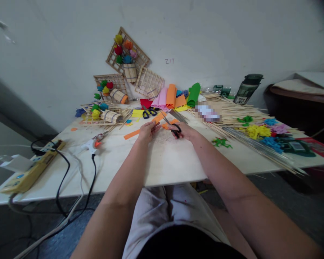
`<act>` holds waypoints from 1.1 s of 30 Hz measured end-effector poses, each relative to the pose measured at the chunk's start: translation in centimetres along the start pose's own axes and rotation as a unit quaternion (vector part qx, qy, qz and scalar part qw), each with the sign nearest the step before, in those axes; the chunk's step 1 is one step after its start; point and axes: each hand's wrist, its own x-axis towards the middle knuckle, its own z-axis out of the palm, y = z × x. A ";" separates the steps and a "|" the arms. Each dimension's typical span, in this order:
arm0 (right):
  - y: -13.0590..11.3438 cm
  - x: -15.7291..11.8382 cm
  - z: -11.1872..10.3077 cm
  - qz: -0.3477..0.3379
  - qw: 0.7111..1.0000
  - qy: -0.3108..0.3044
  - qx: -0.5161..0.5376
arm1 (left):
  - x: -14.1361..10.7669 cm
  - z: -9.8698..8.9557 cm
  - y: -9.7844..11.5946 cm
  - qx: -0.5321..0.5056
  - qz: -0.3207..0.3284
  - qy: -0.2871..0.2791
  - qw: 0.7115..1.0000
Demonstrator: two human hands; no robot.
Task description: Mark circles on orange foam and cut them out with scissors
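Observation:
Black-handled scissors (pixel 176 130) are in my right hand (pixel 184 131), its fingers wrapped round the handles and the blades pointing up and left. My left hand (pixel 148 131) is closed near the blade tips, with its fingers pinched; what it holds is too small to make out. A long orange strip (pixel 132 134) runs on the table beneath and behind my left hand. Another orange piece (pixel 166 126) lies between my hands, beside the scissors. Behind them rests a second pair of scissors with dark blue handles (pixel 149 113).
Rolled coloured sheets (pixel 171 96) and lattice pieces with flowers (pixel 110 115) stand at the back. A glue gun (pixel 91 145) and power strip (pixel 32 171) with cords lie left. Wooden sticks (pixel 232 111), pipe-cleaner bundles (pixel 259 131) and a dark bottle (pixel 247 89) are at the right.

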 end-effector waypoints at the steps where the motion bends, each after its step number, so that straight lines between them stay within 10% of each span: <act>1: 0.1 0.0 0.1 -0.003 1.000 -0.002 0.000 | 0.0 0.0 0.0 0.002 -0.001 -0.003 1.000; 33: 0.2 0.2 0.8 0.008 1.000 0.018 -0.015 | -0.6 0.4 0.1 0.042 -0.021 -0.027 0.999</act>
